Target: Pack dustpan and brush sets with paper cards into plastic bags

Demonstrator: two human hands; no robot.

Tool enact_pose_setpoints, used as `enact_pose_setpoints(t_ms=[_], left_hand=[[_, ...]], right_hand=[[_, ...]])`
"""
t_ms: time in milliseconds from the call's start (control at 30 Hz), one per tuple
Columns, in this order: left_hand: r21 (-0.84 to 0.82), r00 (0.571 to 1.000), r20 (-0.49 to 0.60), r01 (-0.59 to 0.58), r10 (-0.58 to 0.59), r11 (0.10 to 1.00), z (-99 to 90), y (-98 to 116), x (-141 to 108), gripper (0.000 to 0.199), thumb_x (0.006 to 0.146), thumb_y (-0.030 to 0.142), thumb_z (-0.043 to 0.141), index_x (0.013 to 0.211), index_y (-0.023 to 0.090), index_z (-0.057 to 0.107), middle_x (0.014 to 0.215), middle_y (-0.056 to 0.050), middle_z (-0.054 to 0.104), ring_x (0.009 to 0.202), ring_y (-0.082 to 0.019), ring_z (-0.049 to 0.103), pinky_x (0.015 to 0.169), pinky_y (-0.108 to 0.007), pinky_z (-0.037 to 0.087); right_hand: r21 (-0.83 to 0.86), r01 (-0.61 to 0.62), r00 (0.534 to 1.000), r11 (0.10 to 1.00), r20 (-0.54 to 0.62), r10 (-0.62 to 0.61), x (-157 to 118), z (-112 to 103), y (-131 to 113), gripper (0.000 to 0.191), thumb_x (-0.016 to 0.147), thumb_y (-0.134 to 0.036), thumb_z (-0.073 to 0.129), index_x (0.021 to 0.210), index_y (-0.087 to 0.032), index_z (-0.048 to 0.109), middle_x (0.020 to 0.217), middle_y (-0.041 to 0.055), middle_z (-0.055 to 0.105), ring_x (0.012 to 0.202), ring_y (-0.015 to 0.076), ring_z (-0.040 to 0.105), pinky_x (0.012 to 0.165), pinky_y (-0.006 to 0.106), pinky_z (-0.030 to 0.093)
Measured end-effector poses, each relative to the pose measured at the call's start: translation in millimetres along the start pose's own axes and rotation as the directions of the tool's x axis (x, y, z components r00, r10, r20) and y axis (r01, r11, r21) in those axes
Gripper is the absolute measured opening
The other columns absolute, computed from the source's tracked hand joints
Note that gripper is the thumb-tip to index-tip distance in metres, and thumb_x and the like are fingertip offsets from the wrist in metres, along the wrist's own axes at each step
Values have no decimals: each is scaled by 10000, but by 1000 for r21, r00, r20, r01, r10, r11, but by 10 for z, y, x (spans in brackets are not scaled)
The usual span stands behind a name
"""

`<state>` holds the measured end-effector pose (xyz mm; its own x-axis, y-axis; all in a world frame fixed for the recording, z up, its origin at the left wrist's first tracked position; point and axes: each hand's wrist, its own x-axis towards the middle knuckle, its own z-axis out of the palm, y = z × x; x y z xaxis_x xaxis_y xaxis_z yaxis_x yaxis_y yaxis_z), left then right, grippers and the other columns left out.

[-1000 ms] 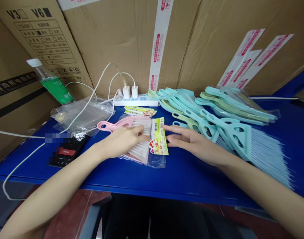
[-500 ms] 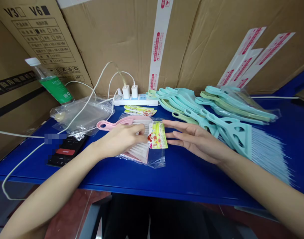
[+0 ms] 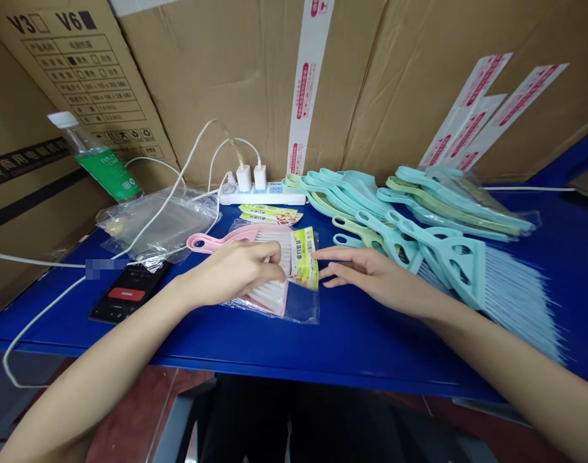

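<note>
Clear plastic bag (image 3: 303, 310) lies flat mid-table, w/ a pink dustpan (image 3: 216, 244) and a white-bristled brush (image 3: 273, 239) in it, handle end pointing L. Yellow-green card (image 3: 303, 249) is at the bag's R end, tipped up a bit, its lower part bent. L hand (image 3: 236, 270) is over the bag, fingers curled in narrow by the card's L side (can't tell if they pinch film or card). R hand (image 3: 371, 273) is held loosely, fingers apart, tips at the card's R edge.

More bags (image 3: 166, 222), also clear, are heaped back L, nr a green-label bottle (image 3: 108, 172) w/ a white cap.

Blue table (image 3: 284, 350) w/ cardboard boxes (image 3: 226, 77) up behind it; reddish floor (image 3: 134, 392) below. Power strip (image 3: 274, 197) along the back w/ 2 white chargers plugged in; spare cards (image 3: 269, 215) just in front. Phone (image 3: 130, 292) lies L, near the L forearm.

Front edge runs across under both forearms; a band of bare blue shows betw. it and the bag. On the R, teal & green dustpans (image 3: 358, 193) and brushes (image 3: 470, 263) crowd the R hand's far side, bristles fanning twd the R.
</note>
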<state>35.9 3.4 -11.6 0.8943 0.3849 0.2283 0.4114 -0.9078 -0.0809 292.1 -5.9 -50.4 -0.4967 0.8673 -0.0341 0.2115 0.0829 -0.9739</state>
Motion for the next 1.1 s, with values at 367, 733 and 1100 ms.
enact_pose_setpoints(t_ms=[367,733,1100], left_hand=[[-59,1000,-29,-2,0,998,9,-14,-15,316,927,97,411,891,220,700,815,7,576,616,-93,507,566,-228,374],[-62,999,-38,0,-2,998,8,-9,-11,303,922,104,432,903,218,712,798,4,573,639,-99,523,576,-233,392],[-84,1000,6,30,-30,996,-4,7,-3,317,933,116,409,885,217,705,826,-4,574,640,-107,514,586,-249,404]], right_hand=[[250,-76,997,965,30,71,-38,-37,-43,448,771,-465,729,1148,-224,707,1045,71,742,983,200,691,947,399,540],[280,-254,964,926,153,218,-27,1,-29,428,839,-279,673,1253,-177,643,1163,104,714,1033,203,683,1001,413,508],[146,-73,990,987,134,53,35,71,-1,551,872,-332,625,1398,-221,505,1256,63,673,1080,212,656,1002,463,500]])
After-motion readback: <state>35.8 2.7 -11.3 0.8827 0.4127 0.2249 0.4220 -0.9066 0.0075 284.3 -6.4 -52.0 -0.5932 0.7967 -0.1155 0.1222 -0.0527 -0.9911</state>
